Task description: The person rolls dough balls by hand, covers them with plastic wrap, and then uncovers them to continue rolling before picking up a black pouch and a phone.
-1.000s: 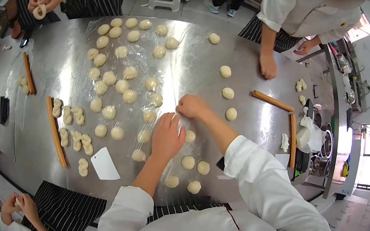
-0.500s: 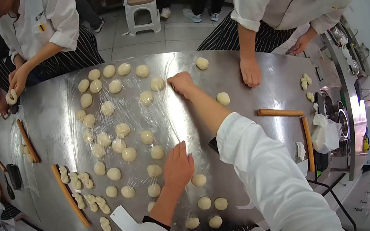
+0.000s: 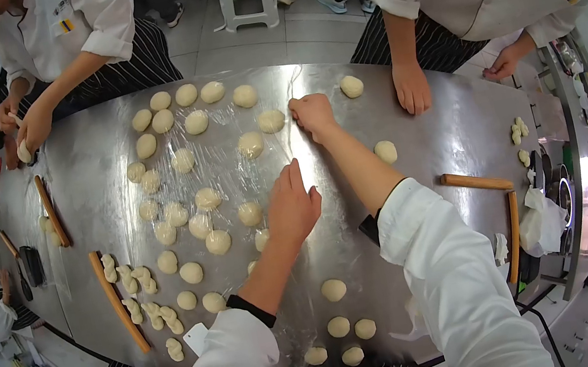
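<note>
A sheet of clear plastic wrap [image 3: 227, 168] lies over several round dough balls [image 3: 218, 241] on the steel table. My right hand [image 3: 313, 115] is closed at the far right edge of the wrap, pinching it. Nearer to me, my left hand [image 3: 293, 203] reaches along the same edge, fingers stretched out and thumb apart, and I see nothing held in it. Some dough balls are partly hidden behind my left forearm. Uncovered dough balls [image 3: 333, 290] sit to the right of the wrap.
Twisted dough pieces [image 3: 153, 314] lie beside a wooden rolling pin [image 3: 118, 302] on the left. Two more rolling pins, one crosswise [image 3: 476, 181] and one lengthwise [image 3: 513, 238], are at the right. A white scraper [image 3: 195, 338] lies near my left sleeve. Co-workers stand across the steel table [image 3: 414, 150].
My left hand has moved forward along the wrap's edge, closer to my right hand. My right hand stays at the far edge. The whole view has shifted slightly.
</note>
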